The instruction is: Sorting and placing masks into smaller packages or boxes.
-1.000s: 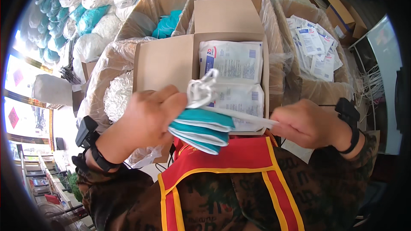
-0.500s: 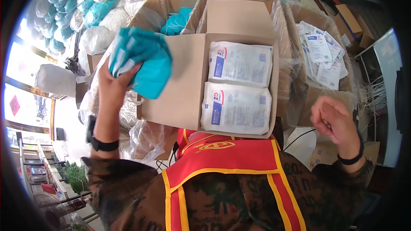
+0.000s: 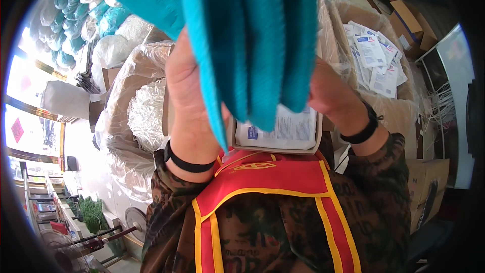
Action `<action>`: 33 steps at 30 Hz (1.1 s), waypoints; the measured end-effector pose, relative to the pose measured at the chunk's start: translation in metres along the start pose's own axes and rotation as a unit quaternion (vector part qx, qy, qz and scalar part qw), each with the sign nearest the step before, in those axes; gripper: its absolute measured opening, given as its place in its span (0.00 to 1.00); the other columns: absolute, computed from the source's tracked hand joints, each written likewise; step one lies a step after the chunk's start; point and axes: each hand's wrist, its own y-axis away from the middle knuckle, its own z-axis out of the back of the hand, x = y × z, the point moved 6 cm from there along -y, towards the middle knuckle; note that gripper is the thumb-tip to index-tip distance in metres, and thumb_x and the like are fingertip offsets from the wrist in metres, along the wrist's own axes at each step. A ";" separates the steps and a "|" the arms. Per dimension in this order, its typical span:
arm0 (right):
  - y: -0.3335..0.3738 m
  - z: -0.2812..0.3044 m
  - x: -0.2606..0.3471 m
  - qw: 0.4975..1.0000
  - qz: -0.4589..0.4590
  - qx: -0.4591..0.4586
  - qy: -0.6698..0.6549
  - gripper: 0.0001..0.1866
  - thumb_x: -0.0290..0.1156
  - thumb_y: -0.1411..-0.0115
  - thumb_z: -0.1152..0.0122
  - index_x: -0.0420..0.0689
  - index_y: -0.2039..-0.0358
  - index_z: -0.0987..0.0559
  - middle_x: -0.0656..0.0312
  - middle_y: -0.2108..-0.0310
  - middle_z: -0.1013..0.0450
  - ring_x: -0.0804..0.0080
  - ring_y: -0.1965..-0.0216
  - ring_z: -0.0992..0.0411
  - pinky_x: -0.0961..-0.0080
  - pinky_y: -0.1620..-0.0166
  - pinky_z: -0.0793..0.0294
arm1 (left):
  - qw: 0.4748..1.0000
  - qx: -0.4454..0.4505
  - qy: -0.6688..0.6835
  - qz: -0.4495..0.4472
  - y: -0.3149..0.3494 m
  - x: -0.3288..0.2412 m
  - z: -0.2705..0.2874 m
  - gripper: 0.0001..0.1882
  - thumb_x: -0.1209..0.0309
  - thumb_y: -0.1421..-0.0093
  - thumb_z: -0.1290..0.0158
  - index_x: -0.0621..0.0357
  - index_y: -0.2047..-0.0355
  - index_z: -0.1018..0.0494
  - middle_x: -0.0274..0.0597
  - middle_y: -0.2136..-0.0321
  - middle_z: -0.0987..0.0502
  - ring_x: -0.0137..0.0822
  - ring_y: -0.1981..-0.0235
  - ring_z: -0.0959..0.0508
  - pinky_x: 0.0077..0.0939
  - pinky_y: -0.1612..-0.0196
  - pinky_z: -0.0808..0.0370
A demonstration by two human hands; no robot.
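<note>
Close to the camera, a bundle of teal folded face masks [image 3: 252, 45] is raised between my hands, its layers fanned apart. My left hand [image 3: 187, 86] grips the bundle from the left, with its fingers mostly hidden behind the fabric. On the other side my right hand [image 3: 328, 88] holds the right edge, its fingertips also covered. Below the masks, a cardboard box [image 3: 322, 139] sits in front of me with a white printed pack [image 3: 290, 130] showing inside. The rest of the box is hidden by the bundle.
At left stands a plastic-lined bin [image 3: 113, 121] of white thin strips [image 3: 146, 114]. A lined carton at right holds white printed sachets [image 3: 374, 53]. Teal and white bagged goods [image 3: 70, 30] pile up far left. A closed carton [image 3: 427, 187] stands low at right.
My left hand has brought the mask bundle right and up close to the camera. My right hand has moved in from the right and taken hold too. The box flap is now largely hidden.
</note>
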 end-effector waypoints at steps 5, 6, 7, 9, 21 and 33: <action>-0.004 -0.019 -0.028 0.997 -0.056 0.046 -0.032 0.33 0.62 0.36 0.57 0.40 0.64 0.22 0.69 0.77 0.34 0.87 0.80 0.46 0.89 0.79 0.49 | 1.000 -0.027 0.005 0.004 -0.014 0.008 -0.009 0.15 0.66 0.35 0.53 0.63 0.54 0.28 0.47 0.63 0.22 0.30 0.69 0.22 0.26 0.64 0.23; -0.004 -0.019 -0.037 0.993 -0.094 0.042 -0.063 0.33 0.63 0.37 0.57 0.41 0.66 0.23 0.69 0.76 0.34 0.86 0.80 0.46 0.88 0.79 0.49 | 0.997 -0.070 -0.015 -0.026 -0.014 0.005 -0.006 0.16 0.64 0.36 0.51 0.64 0.55 0.28 0.48 0.66 0.24 0.23 0.79 0.24 0.19 0.75 0.25; -0.003 -0.018 -0.040 0.993 -0.094 0.025 -0.060 0.34 0.65 0.37 0.57 0.42 0.67 0.24 0.68 0.75 0.32 0.85 0.80 0.47 0.87 0.77 0.49 | 1.000 0.020 -0.010 -0.008 -0.017 0.000 -0.002 0.17 0.63 0.36 0.52 0.66 0.56 0.28 0.48 0.67 0.24 0.24 0.84 0.25 0.19 0.76 0.26; 0.005 -0.021 -0.031 0.994 -0.070 0.069 -0.057 0.31 0.63 0.37 0.55 0.42 0.67 0.24 0.68 0.74 0.31 0.85 0.79 0.45 0.87 0.76 0.47 | 1.000 0.010 -0.021 -0.005 -0.017 -0.008 0.000 0.18 0.62 0.36 0.52 0.66 0.56 0.28 0.48 0.69 0.24 0.24 0.84 0.25 0.20 0.76 0.26; 0.025 -0.038 -0.028 0.981 -0.016 0.175 0.078 0.17 0.44 0.34 0.47 0.43 0.72 0.24 0.71 0.76 0.32 0.88 0.75 0.38 0.88 0.71 0.40 | 0.998 -0.014 -0.056 -0.022 -0.021 -0.021 0.009 0.19 0.60 0.36 0.53 0.66 0.58 0.27 0.52 0.71 0.23 0.25 0.86 0.27 0.21 0.78 0.27; 0.060 0.000 0.001 0.983 -0.069 0.105 0.136 0.17 0.43 0.34 0.47 0.42 0.67 0.22 0.73 0.81 0.37 0.88 0.78 0.41 0.87 0.74 0.42 | 0.945 -0.091 -0.307 -0.065 0.033 -0.057 0.022 0.16 0.69 0.39 0.47 0.64 0.52 0.29 0.47 0.60 0.21 0.40 0.61 0.20 0.36 0.56 0.22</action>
